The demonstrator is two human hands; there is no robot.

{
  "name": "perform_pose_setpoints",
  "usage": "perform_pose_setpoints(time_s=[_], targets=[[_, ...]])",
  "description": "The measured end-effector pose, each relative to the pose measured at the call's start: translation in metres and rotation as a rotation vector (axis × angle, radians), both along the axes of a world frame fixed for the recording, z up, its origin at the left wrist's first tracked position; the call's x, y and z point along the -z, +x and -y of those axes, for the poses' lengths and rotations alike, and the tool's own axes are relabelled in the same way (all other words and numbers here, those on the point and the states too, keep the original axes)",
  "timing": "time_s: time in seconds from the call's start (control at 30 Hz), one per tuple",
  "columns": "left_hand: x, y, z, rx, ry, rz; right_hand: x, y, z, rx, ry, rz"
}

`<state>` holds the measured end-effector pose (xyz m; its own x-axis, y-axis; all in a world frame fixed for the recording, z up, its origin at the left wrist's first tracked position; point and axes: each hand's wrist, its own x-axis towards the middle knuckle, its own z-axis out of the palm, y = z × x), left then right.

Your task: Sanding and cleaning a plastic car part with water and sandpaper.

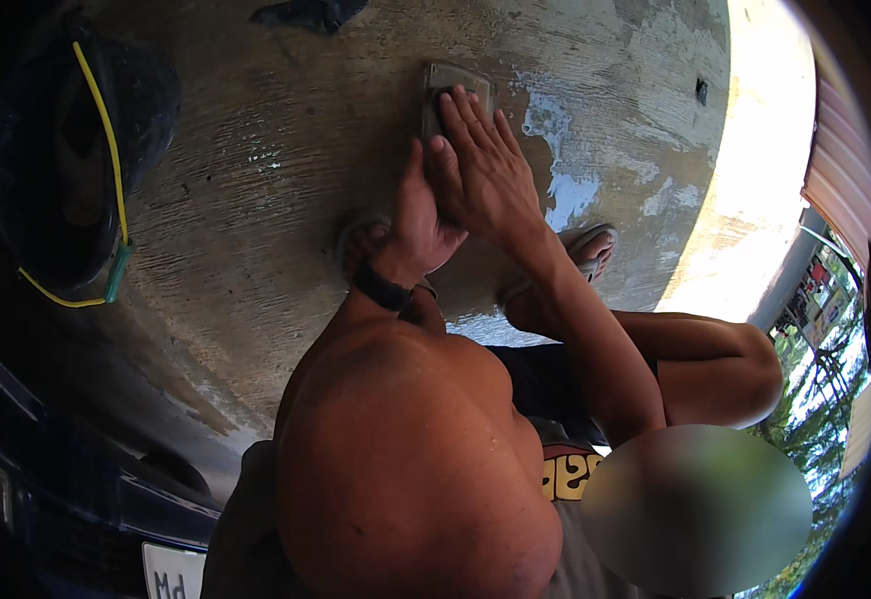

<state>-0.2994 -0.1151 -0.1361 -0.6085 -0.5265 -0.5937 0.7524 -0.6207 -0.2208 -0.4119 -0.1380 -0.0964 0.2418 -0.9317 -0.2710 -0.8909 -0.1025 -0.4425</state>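
My right hand [490, 185] is stretched out flat, back upward, its fingers pointing away from me and close together. Palm inward, my left hand [418, 222] meets it, wearing a black wristband [383, 288]; its thumb and fingers extend, though the right hand partly covers them. Neither hand shows anything in its grip. Just beyond, a flat, greyish-brown rectangular piece [458, 78] rests on the wet concrete floor [256, 200]. The right fingertips overlap this piece in the picture; whether they touch it I cannot tell.
A black bucket [31, 190] with a yellow handle and green grip stands at the left. Dark cloth [311, 14] lies at the far edge. My sandalled feet [595, 250] flank the hands. A dark car's front [106, 499] is at lower left. Sunlit ground [765, 120] lies right.
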Motion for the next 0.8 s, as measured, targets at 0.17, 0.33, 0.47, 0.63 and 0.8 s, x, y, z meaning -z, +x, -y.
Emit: perform_pose_setpoints(time_s=[0.17,0.33,0.47,0.63,0.8], targets=[[-0.001,0.000,-0.003,0.038,0.038,0.002,-0.010,-0.010,-0.013,-0.045,0.020,-0.025],[-0.011,-0.009,0.006,-0.023,0.064,-0.005,-0.005,-0.008,-0.008,0.057,0.029,-0.055],[-0.010,0.000,-0.005,0.079,-0.029,0.126,-0.018,-0.006,-0.017,0.013,0.057,-0.084],[-0.011,-0.009,0.005,0.094,0.063,0.021,0.008,-0.013,0.008,0.160,0.017,-0.112],[-0.009,-0.004,-0.004,0.076,0.003,0.127,-0.006,-0.003,-0.018,0.108,0.050,-0.010]])
